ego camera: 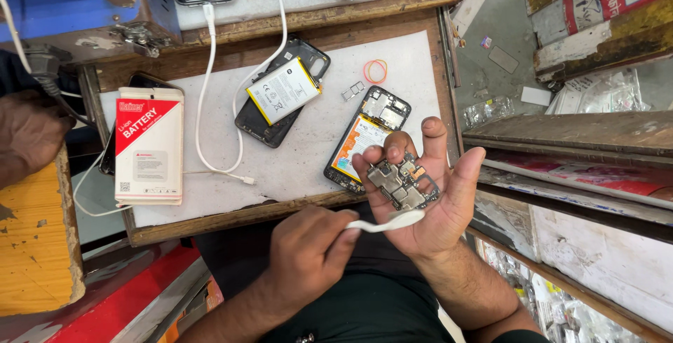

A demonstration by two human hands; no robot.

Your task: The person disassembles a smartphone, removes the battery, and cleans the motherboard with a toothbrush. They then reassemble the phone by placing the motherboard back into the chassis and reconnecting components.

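Nearest the camera, the left hand is pinching the handle of a white plastic tool — fingers closed on it — and bringing its rounded tip against the palm of the right hand. The right hand is lying open, palm up, fingers spread and slightly curled, cradling a small phone circuit board (metal shields and dark connectors facing up); it is resting on the palm rather than being clamped.

As a judgement, the step is going best with the palm kept level, the tool working at the board's edge rather than across its components, and only light pressure applied.

Just beyond the fingertips, an opened phone with an orange-labelled battery is lying on the white mat of the wooden table. Further left, a loose yellow-edged battery is resting on a dark phone back cover, with a white cable looping beside it and a red-and-white battery box near the table's left edge. An orange rubber band is lying toward the far side. Another person's hand is showing at the left margin.
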